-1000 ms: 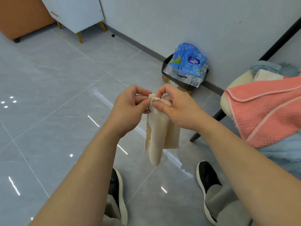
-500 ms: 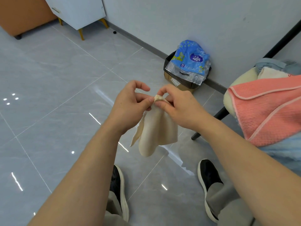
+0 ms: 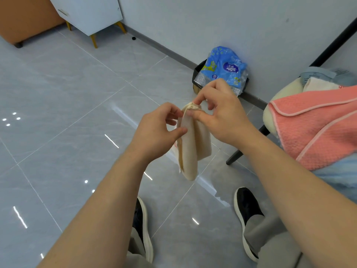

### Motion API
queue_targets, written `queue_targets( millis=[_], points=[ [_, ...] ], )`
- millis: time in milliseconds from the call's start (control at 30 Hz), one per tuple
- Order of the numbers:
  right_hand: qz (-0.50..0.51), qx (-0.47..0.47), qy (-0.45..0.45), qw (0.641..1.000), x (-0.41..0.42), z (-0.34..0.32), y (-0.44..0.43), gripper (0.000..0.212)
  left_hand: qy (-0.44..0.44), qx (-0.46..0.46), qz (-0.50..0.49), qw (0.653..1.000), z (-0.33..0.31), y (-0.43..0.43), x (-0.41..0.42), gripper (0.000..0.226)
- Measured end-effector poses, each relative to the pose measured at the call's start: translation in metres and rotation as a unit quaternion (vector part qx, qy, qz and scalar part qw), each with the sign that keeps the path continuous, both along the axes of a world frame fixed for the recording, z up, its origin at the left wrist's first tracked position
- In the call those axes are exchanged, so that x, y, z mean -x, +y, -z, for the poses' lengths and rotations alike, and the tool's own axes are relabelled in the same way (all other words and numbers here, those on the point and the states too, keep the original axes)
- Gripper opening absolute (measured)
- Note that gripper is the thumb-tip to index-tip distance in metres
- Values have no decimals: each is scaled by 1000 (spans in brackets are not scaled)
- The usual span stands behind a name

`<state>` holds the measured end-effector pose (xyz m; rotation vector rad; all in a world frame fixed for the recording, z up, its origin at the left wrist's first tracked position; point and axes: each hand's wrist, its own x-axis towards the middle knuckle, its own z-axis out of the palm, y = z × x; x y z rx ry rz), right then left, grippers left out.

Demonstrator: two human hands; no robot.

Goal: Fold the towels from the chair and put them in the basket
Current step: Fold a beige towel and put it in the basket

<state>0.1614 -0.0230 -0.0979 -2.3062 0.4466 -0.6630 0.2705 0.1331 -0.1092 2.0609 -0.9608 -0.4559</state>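
Note:
A small cream towel (image 3: 190, 146) hangs folded in the air above the floor, between my two hands. My right hand (image 3: 220, 115) pinches its gathered top corners between thumb and forefinger. My left hand (image 3: 158, 130) holds its left edge a little lower, thumb pressed on the cloth. At the right, a chair (image 3: 278, 95) carries a pink towel (image 3: 316, 128), a light blue one (image 3: 340, 176) under it, and a white and a grey-blue one behind. No basket for towels is plainly in view.
A dark bin (image 3: 199, 74) with a blue plastic package (image 3: 224, 68) on it stands against the wall behind my hands. A white cabinet (image 3: 88, 12) on yellow legs is at the far left. My two black shoes (image 3: 247, 211) stand on the grey tiled floor.
My right hand has risen slightly with the towel's top corners. My left hand has slid down onto the left edge, and the towel now hangs narrower and longer.

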Motion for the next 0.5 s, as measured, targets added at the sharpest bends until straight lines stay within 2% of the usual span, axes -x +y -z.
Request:
queue_targets(
  millis=[167,267,367,500],
  points=[
    [-11,-70,25,997,1,-4,0,20,-15,-16,16,1000,2,-1,2,28],
    [-7,-81,27,996,2,-6,0,17,-34,3,72,997,1,-3,3,23],
    [-30,-125,11,992,1,-9,0,15,-51,-33,99,993,2,-6,4,13],
    [-15,-158,2,987,2,-7,-6,15,-98,-95,62,989,6,-7,3,29]
  ],
)
